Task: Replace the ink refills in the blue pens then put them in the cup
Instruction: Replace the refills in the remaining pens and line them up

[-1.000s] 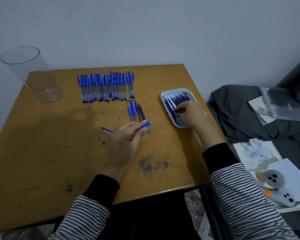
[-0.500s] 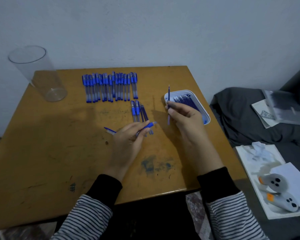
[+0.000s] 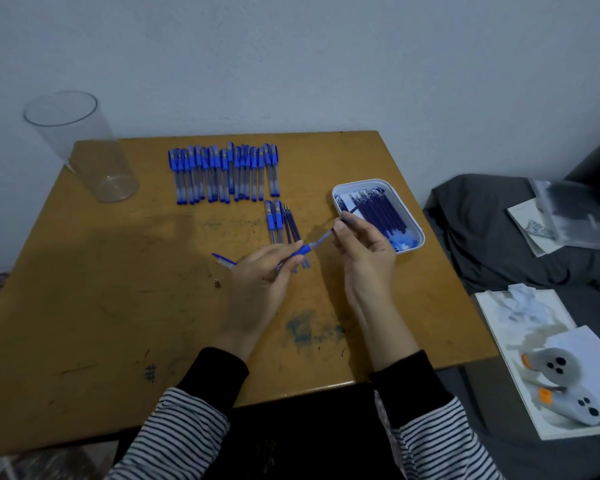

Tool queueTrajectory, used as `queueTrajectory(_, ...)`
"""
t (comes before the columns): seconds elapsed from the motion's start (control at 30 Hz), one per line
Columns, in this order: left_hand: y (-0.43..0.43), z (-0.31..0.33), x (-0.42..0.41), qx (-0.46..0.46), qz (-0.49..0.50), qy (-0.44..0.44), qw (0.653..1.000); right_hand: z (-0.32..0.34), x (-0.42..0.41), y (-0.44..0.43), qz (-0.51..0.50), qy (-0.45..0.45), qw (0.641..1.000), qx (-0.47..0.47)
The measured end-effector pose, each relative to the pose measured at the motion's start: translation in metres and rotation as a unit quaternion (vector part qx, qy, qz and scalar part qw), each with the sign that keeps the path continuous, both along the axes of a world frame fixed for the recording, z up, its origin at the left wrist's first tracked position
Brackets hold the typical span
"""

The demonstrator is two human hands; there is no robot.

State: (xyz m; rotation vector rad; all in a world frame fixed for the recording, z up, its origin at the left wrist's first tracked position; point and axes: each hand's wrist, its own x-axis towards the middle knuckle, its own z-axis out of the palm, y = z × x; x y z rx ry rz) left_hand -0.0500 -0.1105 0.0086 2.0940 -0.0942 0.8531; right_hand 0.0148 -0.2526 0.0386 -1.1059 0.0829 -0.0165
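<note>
Pen barrel pinched in L hand, rear half hidden in grip. R hand pinches refill at barrel mouth, mid tabletop; insertion depth unclear.

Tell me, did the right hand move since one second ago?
Yes. The right hand has come out of the white tray, leftward toward the left hand, and now pinches a refill at the pen.

A worn wooden table fills the frame. On it, a clear cup stands at upper left and a row of blue pens lies at top centre. A smaller cluster of pens sits just below the row, and a white tray of refills is right of centre. A blue ink smudge marks the lower middle.
</note>
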Motion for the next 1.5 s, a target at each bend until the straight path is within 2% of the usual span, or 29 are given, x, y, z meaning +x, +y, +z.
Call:
queueTrajectory(0.27,0.0,0.001,0.0,0.003,-0.003,0.005,1.0,0.0,-0.002,0.001,-0.015,-0.012,0.999,-0.033)
queueTrajectory(0.47,0.001,-0.001,0.001,-0.018,0.011,0.003,1.0,0.004,-0.012,0.001,-0.046,-0.123,0.983,-0.128)
queueTrajectory(0.6,0.003,-0.003,0.002,-0.026,0.02,0.008,0.999,0.001,-0.018,-0.003,-0.058,-0.165,0.964,-0.198)
queueTrajectory(0.77,0.001,0.001,0.001,0.003,0.018,0.019,1.0,-0.002,-0.025,0.004,-0.016,-0.221,0.938,-0.266)
queueTrajectory(0.93,0.004,0.001,-0.001,-0.019,0.021,0.021,0.999,-0.005,-0.032,0.014,0.001,-0.2,0.948,-0.249)
queueTrajectory(1.2,0.017,0.006,-0.008,0.05,0.031,-0.025,0.998,-0.004,-0.032,0.026,-0.022,-0.246,0.921,-0.302)
queueTrajectory(1.33,0.024,0.001,-0.012,0.019,0.026,-0.026,0.999,-0.002,-0.036,0.033,-0.02,-0.234,0.934,-0.268)
queueTrajectory(1.43,0.029,-0.002,-0.014,-0.001,0.029,-0.039,0.999,-0.003,-0.038,0.035,-0.02,-0.242,0.93,-0.278)
queueTrajectory(1.5,0.031,-0.002,-0.017,0.0,0.032,-0.052,0.998,-0.003,-0.04,0.037,-0.002,-0.226,0.942,-0.247)
